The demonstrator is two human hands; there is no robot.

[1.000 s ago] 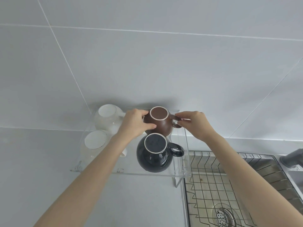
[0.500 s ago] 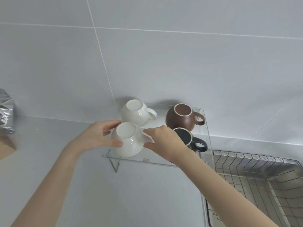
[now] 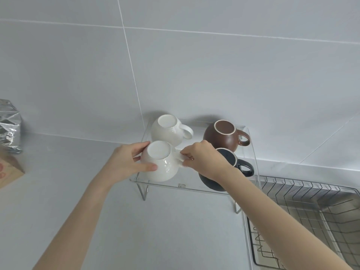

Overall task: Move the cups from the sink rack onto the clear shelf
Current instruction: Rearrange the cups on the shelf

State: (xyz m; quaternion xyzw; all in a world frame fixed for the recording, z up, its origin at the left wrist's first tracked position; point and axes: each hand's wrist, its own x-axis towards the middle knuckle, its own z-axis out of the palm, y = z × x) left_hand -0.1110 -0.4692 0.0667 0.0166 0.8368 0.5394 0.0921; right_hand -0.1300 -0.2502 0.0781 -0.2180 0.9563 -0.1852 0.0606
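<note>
Several round cups stand upside down on the clear shelf (image 3: 251,145) against the wall. The front white cup (image 3: 162,165) is held from both sides: my left hand (image 3: 127,162) wraps its left flank, and my right hand (image 3: 202,161) pinches its handle. Behind it stands a second white cup (image 3: 167,129) with its handle to the right. A brown cup (image 3: 222,136) sits at the back right. In front of that, a dark navy cup (image 3: 233,164) is partly hidden by my right hand and wrist.
The wire sink rack (image 3: 303,211) lies in the steel sink at the lower right, with no cup visible in it. A crumpled silver foil bag (image 3: 9,127) and a brown paper packet (image 3: 8,172) sit on the counter at the far left.
Both hands have left the brown cup and moved to the front white cup. My view has shifted left, bringing the foil bag into sight.
</note>
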